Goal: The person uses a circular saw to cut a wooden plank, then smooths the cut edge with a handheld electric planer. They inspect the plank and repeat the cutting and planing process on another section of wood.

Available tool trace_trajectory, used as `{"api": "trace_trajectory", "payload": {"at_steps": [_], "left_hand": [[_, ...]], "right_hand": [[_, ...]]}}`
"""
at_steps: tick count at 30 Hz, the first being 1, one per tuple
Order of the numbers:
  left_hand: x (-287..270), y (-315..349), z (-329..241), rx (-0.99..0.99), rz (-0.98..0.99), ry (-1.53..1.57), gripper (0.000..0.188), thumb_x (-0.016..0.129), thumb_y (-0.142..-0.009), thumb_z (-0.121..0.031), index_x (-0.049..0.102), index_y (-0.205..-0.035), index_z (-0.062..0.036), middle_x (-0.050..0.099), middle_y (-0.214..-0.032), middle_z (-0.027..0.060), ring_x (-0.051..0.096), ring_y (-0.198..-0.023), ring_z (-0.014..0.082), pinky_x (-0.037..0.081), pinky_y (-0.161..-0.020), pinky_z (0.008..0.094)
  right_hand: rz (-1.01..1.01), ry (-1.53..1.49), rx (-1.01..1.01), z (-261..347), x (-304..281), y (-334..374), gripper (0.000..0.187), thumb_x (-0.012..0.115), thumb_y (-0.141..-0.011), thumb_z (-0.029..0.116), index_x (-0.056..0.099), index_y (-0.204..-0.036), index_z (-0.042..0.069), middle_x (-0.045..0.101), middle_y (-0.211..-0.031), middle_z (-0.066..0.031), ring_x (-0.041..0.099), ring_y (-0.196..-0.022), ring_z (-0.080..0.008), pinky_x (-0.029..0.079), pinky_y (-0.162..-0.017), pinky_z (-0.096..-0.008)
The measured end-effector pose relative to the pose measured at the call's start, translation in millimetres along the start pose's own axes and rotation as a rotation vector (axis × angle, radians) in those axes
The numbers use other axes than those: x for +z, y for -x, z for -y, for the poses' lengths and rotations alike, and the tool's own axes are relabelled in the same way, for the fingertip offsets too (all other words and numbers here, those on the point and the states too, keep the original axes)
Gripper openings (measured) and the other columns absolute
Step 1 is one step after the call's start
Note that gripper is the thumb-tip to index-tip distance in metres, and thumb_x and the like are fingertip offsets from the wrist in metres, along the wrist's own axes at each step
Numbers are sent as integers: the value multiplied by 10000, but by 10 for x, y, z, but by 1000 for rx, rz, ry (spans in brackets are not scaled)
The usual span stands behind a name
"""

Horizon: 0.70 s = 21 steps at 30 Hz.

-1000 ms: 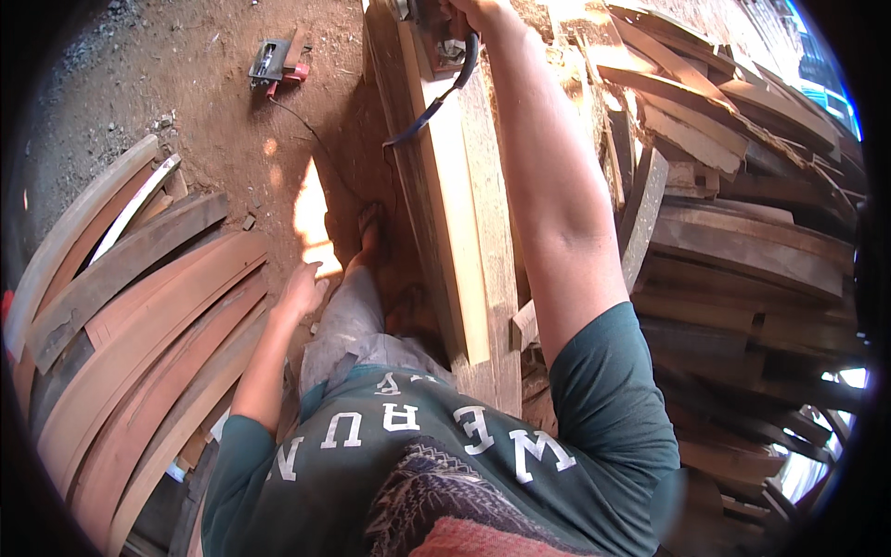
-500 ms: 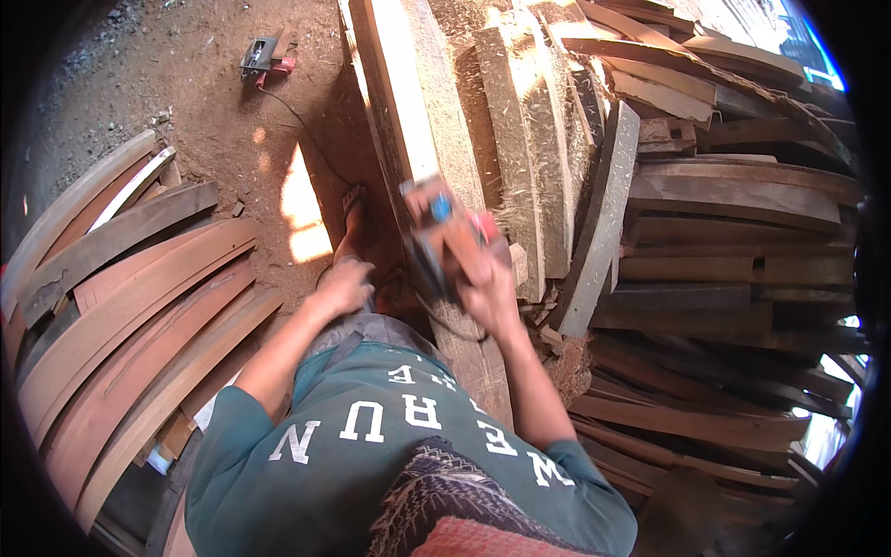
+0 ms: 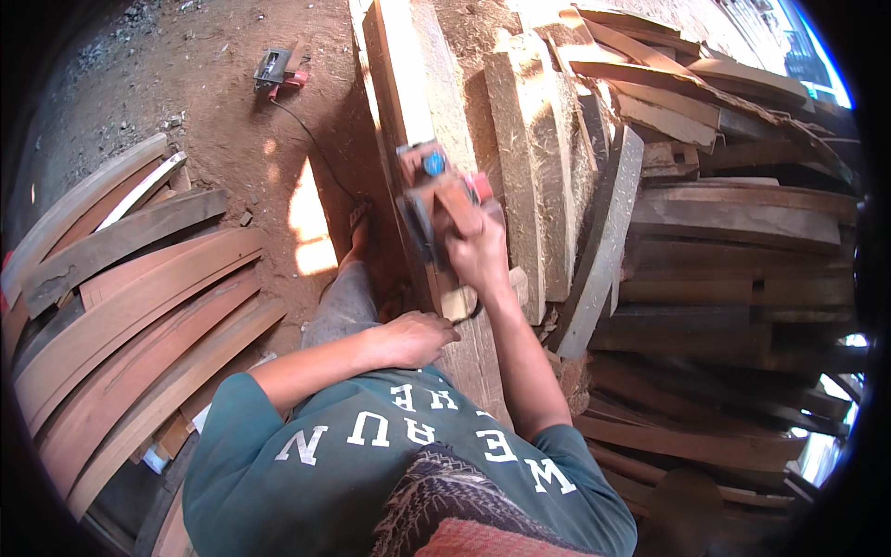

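My right hand point(image 3: 478, 251) is closed round the wooden handle of an electric planer point(image 3: 430, 195) with a blue knob and a red part. The planer is blurred; it sits over a long board point(image 3: 399, 84) lying along a thick wooden beam point(image 3: 487, 371). Close to the board's pale near end point(image 3: 458, 303), my left hand point(image 3: 418, 340) reaches across in front of my body, its fingers laid toward the beam and partly bent. A dark cord loops past those fingers; whether they touch it is unclear.
Thick timbers point(image 3: 515, 167) covered in shavings lie right of the beam, with a grey plank point(image 3: 603, 251) slanting beside them. Curved wooden pieces are stacked at left point(image 3: 139, 316) and right point(image 3: 742, 223). On the dirt floor rests another corded power tool point(image 3: 281, 72).
My left hand has moved right, from beside my leg to the board's near end. The planer and my right hand have shifted slightly away from me.
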<state>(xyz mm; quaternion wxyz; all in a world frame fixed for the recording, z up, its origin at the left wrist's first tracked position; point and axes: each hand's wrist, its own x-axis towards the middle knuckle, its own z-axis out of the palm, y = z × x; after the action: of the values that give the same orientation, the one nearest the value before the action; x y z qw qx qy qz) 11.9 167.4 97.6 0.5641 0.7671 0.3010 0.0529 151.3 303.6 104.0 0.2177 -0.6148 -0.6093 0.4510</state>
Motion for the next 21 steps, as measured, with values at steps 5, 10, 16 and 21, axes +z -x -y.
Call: {"api": "trace_trajectory", "payload": {"at_steps": [5,10,16,21], "left_hand": [[-420,-55,225,3,-21,-129,541,623,-907,-53,602,-1446,-9,595,-1461,167,659,-1111,343,535,-978,466],[-758,51,565,-123,-136,-295,717,569,-914,20,448,-1617,-60,364,-1726,75,632,-991,287,514,-868,428],[-941,61,900,-99,-12,-251,801,538,-949,19,339,-1702,-167,305,-1772,-30,622,-952,258,497,-886,428],[-888,62,1002,-41,-78,-229,793,539,-931,41,379,-1683,-155,350,-1751,-21,629,-961,265,493,-895,423]], "right_hand": [[48,70,-82,790,214,-1510,257,680,-854,154,749,-1044,-5,768,-912,-265,786,-892,-391,611,-792,-464],[83,231,-171,1687,498,-2837,302,578,-1002,280,803,-1002,79,779,-854,-200,797,-777,-277,633,-680,-415],[-223,13,-789,1859,1088,-4590,185,549,-899,47,733,-914,49,645,-629,-108,610,-490,-204,487,-463,-365],[163,-248,-395,2010,1004,-5157,194,547,-889,30,739,-904,45,643,-621,-109,591,-473,-194,475,-444,-360]]}}
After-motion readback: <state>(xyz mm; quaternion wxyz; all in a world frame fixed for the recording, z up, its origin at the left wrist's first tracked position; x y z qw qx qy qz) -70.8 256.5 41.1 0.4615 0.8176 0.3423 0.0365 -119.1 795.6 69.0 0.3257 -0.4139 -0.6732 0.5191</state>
